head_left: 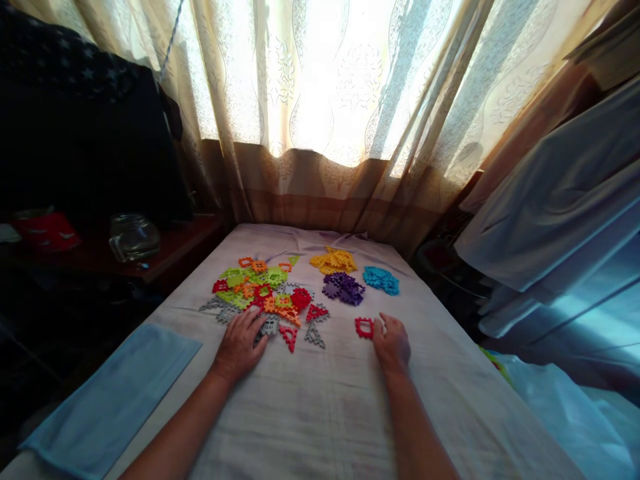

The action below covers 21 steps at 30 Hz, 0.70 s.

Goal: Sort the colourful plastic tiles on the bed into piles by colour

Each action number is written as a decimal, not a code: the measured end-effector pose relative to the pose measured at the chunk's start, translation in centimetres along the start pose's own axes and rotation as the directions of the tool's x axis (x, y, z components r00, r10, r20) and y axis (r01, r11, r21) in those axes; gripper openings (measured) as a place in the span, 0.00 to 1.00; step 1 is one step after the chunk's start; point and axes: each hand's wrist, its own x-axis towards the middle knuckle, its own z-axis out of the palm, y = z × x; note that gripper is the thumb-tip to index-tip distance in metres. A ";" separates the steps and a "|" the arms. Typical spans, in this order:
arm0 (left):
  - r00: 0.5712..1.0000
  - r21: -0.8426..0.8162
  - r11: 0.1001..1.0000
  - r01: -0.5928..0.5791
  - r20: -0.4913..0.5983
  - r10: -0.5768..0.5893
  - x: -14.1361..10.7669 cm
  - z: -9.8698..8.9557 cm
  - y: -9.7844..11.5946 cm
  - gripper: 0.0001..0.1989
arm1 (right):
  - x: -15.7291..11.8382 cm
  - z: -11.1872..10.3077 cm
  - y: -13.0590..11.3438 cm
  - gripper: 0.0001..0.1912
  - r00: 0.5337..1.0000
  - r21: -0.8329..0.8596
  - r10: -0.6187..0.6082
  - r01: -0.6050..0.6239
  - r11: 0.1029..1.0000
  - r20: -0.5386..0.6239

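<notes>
My left hand (241,343) lies with its fingers spread at the near edge of a mixed pile of flat toothed plastic building pieces. Under and beside its fingertips are grey pieces (271,325); whether it presses on one I cannot tell. Green pieces (233,277), orange pieces (283,310) and red pieces (301,298) overlap in that pile. Off to the right, my right hand (393,343) grips the right edge of a red square frame piece (365,327) between thumb and fingers, at sheet level. A red triangle (289,337) and a grey triangle (315,335) lie between the hands.
Sorted heaps of yellow pieces (333,261), purple pieces (344,289) and blue pieces (381,280) lie farther back on the white sheet (320,413). A folded blue cloth (120,393) is at left, near a glass jar (134,237). Garments (560,180) hang at right.
</notes>
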 end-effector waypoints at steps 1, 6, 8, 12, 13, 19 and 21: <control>1.000 0.007 1.000 -0.011 -0.008 0.011 0.0 0.1 0.0 0.19 | -0.1 0.2 -0.5 0.21 0.999 0.000 -0.050 0.050 0.999 -0.015; 1.000 0.020 0.999 -0.031 0.000 0.031 -0.1 0.2 -0.1 0.19 | -0.8 2.8 -5.8 0.16 0.907 0.096 -0.384 0.373 0.923 0.170; 1.000 0.013 0.999 -0.029 0.012 0.029 -0.1 0.0 -0.1 0.19 | -0.8 3.7 -7.9 0.17 0.850 0.113 -0.443 0.429 0.896 0.286; 1.000 -0.010 1.000 -0.014 0.011 0.014 -0.1 0.0 -0.1 0.19 | -0.7 4.7 -10.1 0.18 0.780 0.134 -0.456 0.444 0.886 0.429; 1.000 -0.016 1.000 -0.009 0.009 0.010 -0.1 0.1 -0.1 0.19 | -0.8 4.8 -10.3 0.17 0.778 0.140 -0.451 0.436 0.889 0.438; 1.000 -0.046 0.999 0.001 0.011 0.000 -0.3 0.4 -0.3 0.19 | -1.6 5.1 -10.1 0.11 0.826 0.161 -0.421 0.389 0.907 0.376; 1.000 -0.051 0.999 -0.003 0.013 0.004 -0.3 0.5 -0.5 0.19 | -1.2 4.8 -9.8 0.10 0.837 0.163 -0.411 0.377 0.912 0.361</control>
